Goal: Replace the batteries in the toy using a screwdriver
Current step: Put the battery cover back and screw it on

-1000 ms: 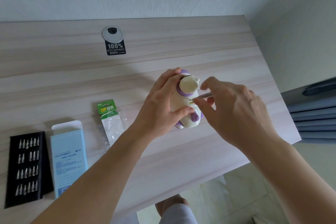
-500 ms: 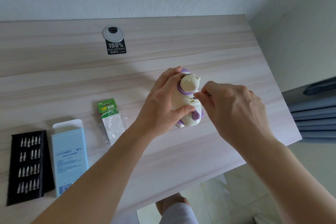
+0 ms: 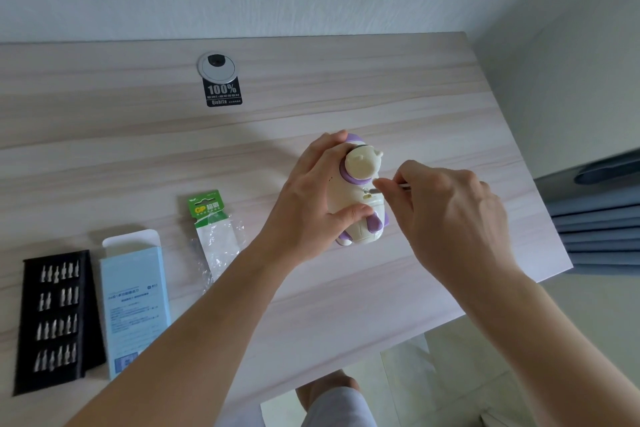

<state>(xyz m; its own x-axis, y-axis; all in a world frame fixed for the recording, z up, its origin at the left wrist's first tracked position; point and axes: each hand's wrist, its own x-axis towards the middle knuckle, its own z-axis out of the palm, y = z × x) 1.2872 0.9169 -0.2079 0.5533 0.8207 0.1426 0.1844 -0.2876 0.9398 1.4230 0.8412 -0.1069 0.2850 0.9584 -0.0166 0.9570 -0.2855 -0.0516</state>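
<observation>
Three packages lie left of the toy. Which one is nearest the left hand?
The clear battery packet with the green GP header, beside the left hand's forearm. The pale blue box and the black bit tray lie farther left.

I see soft, even daylight with a cool cast and no glare. My left hand [image 3: 308,204] throws a faint shadow left across the desk [image 3: 346,87]. Wide-angle bending curves the desk's edges; the far wall looks slightly smeared.

Bare desk [image 3: 346,305] around toy [image 3: 360,204], battery pack [image 3: 213,229] near left, wall behind
</observation>
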